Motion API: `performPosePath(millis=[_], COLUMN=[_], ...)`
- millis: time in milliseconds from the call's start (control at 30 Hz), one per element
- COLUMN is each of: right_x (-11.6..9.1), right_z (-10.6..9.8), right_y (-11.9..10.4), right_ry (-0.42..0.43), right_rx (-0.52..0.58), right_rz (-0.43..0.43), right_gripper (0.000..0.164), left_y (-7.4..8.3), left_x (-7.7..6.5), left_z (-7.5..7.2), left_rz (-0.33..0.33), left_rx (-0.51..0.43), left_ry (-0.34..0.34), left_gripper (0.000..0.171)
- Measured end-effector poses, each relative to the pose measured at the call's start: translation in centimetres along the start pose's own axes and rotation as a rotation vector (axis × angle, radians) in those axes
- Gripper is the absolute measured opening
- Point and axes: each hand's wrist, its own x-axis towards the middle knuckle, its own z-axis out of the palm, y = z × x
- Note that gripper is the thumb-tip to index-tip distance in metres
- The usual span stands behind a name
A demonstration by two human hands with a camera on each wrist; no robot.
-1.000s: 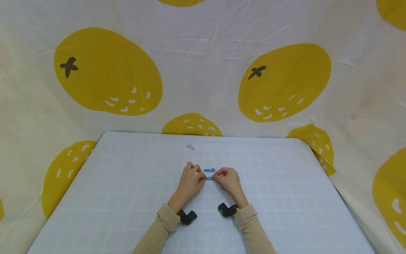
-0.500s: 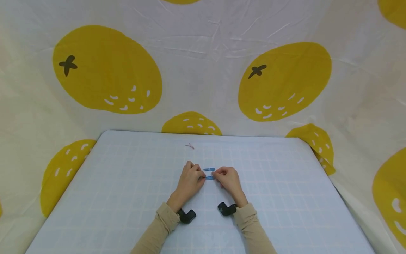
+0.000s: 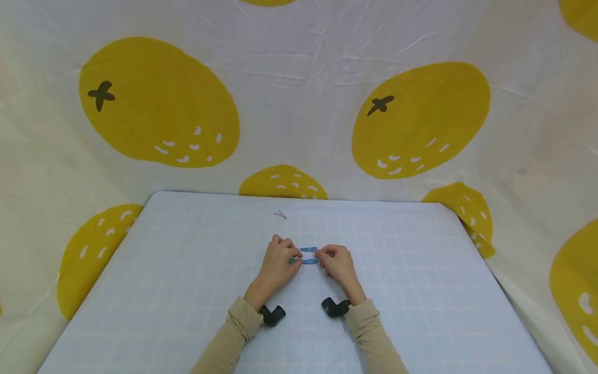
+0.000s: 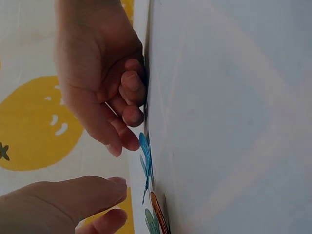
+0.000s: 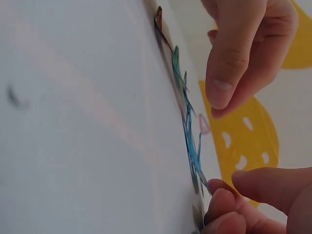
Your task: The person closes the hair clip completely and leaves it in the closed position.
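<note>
Two blue snap hair clips, an upper one [image 3: 308, 249] and a lower one [image 3: 310, 262], lie on the table between the hands in the head view. My left hand [image 3: 279, 259] is at their left ends, its thumb and forefinger apart with nothing between them in the left wrist view. Under its fingers shows a teal hair clip [image 3: 293, 260], seen as a green clip [image 5: 176, 61] in the right wrist view. My right hand [image 3: 337, 264] is at the right ends, forefinger right by a blue clip's tip [image 5: 204, 180], thumb apart from the forefinger.
A thin reddish-brown V-shaped clip [image 3: 280, 214] lies farther back on the table. The pale checked tabletop [image 3: 420, 291] runs up to a white curtain [image 3: 294, 104] with yellow fruit prints. Black wrist cameras [image 3: 334, 307] sit below both hands.
Both hands have drawn slightly apart, away from the lower blue hair clip, so more of it shows. A teal clip has come into sight under the left fingers.
</note>
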Motion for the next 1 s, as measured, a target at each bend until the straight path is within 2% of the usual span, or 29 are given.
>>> performPosePath(millis=[300,733,833,1000], right_x=[0.1,0.2,0.1,0.4], right_z=[-0.4,-1.3,-1.5,-2.0], right_y=[-0.5,-1.3,-1.5,-1.7], right_ry=[-0.018,-0.017,-0.025,-0.028], right_rx=[0.039,0.047,0.061,0.069], right_rz=[-0.007,-0.028,-0.033,-0.035], right_gripper=[0.020,0.018,0.018,0.022], left_y=[-0.4,-0.7,-0.9,-1.3], left_x=[0.2,0.3,0.4,0.6], left_z=[-0.7,-2.0,-2.2,-2.8], left_rz=[0.010,-0.031,-0.044,-0.107], left_rx=[-0.009,-0.036,-0.026,-0.041], left_ry=[0.031,0.054,0.063,0.068], left_gripper=[0.006,0.007,0.006,0.006])
